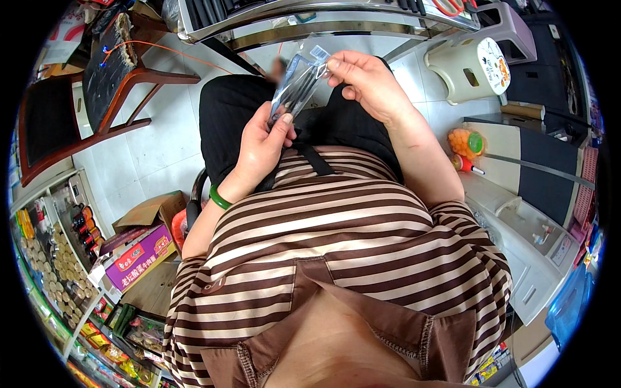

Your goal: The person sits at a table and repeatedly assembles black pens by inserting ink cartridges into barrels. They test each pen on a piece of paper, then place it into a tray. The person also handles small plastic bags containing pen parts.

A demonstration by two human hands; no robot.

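Observation:
A clear plastic packet (296, 87) with dark, slender items inside is held up over my lap. It is tilted, and a small barcode label shows at its top end. My left hand (268, 139) is closed round the lower end, with the thumb lying across the front. At the upper right edge, my right hand (365, 81) pinches the packet near the label between thumb and forefinger, its other fingers curled. The exact kind of the dark items cannot be made out through the shiny film. A green bangle (220, 197) circles my left wrist.
Ahead stands a metal-framed table (323, 29) with dark items and red-handled scissors (447, 6) on it. A worn wooden chair (107, 90) is at the left, above a purple carton (139, 258) and stocked shelves (97, 304). A pale plastic stool (469, 70) stands at the right.

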